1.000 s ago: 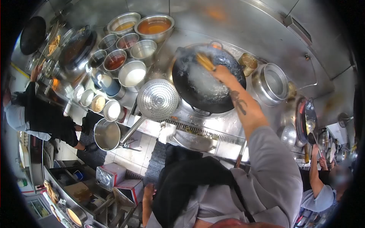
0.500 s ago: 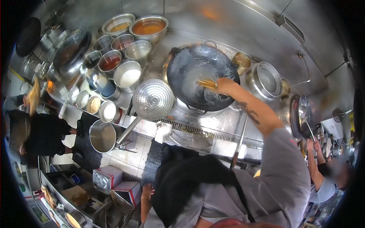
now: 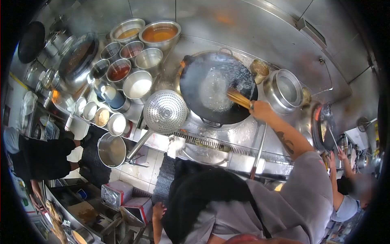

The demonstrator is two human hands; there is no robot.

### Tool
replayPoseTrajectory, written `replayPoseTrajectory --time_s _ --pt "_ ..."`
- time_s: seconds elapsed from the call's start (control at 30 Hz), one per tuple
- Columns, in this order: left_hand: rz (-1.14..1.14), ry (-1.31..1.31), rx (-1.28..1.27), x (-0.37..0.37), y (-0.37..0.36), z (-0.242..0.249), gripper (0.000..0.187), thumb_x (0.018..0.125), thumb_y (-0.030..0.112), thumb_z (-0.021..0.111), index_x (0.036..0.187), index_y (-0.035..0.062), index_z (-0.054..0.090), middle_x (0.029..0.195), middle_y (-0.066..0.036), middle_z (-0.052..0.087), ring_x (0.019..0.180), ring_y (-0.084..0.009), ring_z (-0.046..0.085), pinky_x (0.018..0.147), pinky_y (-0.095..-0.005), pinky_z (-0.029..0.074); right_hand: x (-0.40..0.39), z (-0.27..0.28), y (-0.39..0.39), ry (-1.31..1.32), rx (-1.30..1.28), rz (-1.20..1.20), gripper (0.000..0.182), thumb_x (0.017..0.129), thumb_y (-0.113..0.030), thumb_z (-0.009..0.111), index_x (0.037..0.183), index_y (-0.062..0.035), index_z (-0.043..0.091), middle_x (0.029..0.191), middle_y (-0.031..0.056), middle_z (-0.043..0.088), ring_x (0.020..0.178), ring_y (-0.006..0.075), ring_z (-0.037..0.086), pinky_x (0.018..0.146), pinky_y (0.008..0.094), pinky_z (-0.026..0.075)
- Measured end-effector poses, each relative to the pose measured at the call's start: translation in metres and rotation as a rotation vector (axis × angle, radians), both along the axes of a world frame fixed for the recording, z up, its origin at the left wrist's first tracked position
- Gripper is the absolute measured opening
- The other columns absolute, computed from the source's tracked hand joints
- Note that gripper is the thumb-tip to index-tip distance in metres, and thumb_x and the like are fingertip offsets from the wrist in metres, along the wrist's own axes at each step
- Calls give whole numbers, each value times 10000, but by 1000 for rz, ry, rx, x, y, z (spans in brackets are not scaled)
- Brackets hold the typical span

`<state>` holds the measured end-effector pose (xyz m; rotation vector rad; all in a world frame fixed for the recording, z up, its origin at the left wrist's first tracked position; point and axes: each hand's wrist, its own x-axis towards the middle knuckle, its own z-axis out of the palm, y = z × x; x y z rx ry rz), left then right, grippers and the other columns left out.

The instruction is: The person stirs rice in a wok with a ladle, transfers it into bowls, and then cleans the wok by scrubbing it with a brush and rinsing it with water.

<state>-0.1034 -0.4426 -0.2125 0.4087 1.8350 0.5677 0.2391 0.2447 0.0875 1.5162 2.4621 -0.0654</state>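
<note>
A black wok [image 3: 195, 81] sits on the steel range with foamy water swirling inside it. My right hand [image 3: 262, 110] is at the wok's right rim, shut on a bamboo brush [image 3: 239, 98] whose bristles reach into the water. Down at my side, my left hand [image 3: 158, 210] hangs low by my dark apron, holding nothing, fingers loosely apart. A perforated steel strainer [image 3: 165, 112] rests just left of the wok, its long handle pointing down-left.
Several steel bowls of sauces and seasonings [image 3: 140, 87] crowd the counter left of the wok. A steel pot [image 3: 284, 90] stands to the right, a ladle handle [image 3: 258, 151] below it. One person [image 3: 38, 156] works at left, another [image 3: 347, 195] at right.
My right hand has swept the brush from the wok's far side through its middle to the right rim. The person at left has moved down and away from the counter.
</note>
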Motion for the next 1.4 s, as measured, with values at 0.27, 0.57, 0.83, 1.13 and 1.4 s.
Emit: replayPoseTrajectory --time_s 0.27,0.57,0.83,1.13,1.4 --pt "441 -441 76 21 5 4 156 916 255 497 852 134 572 699 8 525 562 -116 537 438 -269 401 -123 -31 88 463 -12 -97 369 770 -337 642 925 -2 653 750 200 658 720 336 666 676 443 525" --pt "504 -221 -177 30 52 56 168 921 217 453 860 105 562 679 5 521 533 -97 511 415 -243 378 -95 28 -55 186 -312 215 322 785 -309 595 905 -18 663 867 233 656 830 378 645 791 458 507" --pt "-142 36 116 3 53 -6 292 910 257 470 1089 46 562 837 -51 571 606 -170 598 472 -269 470 -105 -13 19 138 -66 27 370 755 -328 630 909 8 651 873 236 655 852 373 649 780 453 519" --pt "18 78 152 9 55 46 209 893 208 513 1005 41 572 860 -142 578 703 -297 595 544 -377 467 -38 18 44 20 49 -112 361 788 -325 619 963 -10 640 883 213 665 868 366 651 775 445 524" --pt "-109 -135 -209 16 -3 25 153 784 151 637 819 29 553 748 -101 559 636 -190 608 440 -336 432 6 -19 39 103 53 -24 377 784 -404 633 936 -61 674 823 172 671 787 362 656 757 421 532"
